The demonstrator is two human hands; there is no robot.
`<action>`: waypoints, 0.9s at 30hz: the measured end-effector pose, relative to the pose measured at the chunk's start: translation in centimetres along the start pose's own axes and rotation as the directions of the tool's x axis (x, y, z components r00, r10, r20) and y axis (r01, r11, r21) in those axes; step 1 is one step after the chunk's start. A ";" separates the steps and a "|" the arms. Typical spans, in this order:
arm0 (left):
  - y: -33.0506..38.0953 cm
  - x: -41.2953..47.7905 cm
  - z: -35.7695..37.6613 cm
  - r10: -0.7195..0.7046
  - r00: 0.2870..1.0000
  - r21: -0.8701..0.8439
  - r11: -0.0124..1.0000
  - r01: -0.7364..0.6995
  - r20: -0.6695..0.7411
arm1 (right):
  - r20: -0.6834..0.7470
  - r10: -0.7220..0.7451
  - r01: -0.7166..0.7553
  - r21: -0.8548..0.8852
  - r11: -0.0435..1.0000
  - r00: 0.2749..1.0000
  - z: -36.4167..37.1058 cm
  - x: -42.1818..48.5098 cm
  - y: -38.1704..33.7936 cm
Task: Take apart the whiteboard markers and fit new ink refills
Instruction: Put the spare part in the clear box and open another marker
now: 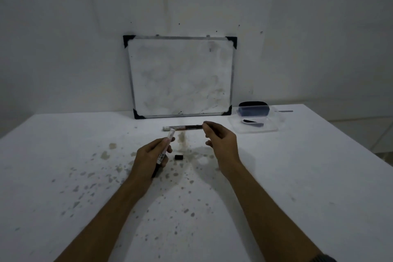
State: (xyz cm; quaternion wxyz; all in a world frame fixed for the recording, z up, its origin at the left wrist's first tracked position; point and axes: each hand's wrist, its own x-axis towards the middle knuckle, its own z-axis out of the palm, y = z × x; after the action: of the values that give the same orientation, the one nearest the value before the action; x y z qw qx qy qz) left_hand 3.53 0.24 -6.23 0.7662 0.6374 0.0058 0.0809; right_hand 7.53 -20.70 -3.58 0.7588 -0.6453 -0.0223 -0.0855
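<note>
A marker body is being gripped in the left hand, fingers wrapped round its middle, the pale end being tilted up and away — probably so that the open end is being kept clear of the stained surface and presented for a refill. The right hand is being held raised just right of centre, thumb and forefinger pinched at the near end of a dark thin stick, likely an ink refill, which is lying across the surface near the whiteboard; whether it is being lifted or only touched cannot be told. A small black cap is being left between the hands, within reach for refitting. A clear tray with an eraser is being kept far right, out of the working area.
</note>
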 end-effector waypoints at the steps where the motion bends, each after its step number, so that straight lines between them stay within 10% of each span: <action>1: -0.1 0.1 0.0 0.007 1.000 0.025 1.000 -0.007 0.008 | -0.007 0.032 -0.032 0.051 0.998 0.999 0.1 -0.1 0.7; 13: -1.0 -0.8 1.0 0.115 0.980 0.309 0.937 -0.161 0.163 | 0.045 0.165 -0.170 0.162 0.972 0.985 -0.4 0.9 2.8; 27: -0.9 -1.5 1.4 0.128 0.978 0.380 0.907 -0.182 0.162 | -0.034 -0.040 0.038 -0.040 0.998 0.999 0.2 0.0 2.6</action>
State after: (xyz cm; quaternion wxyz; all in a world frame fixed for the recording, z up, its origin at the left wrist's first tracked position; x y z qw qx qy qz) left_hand 2.31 -1.47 -6.96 0.6127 0.7804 -0.0798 0.0962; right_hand 8.00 -20.16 -6.12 0.7443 -0.6581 -0.0200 -0.1120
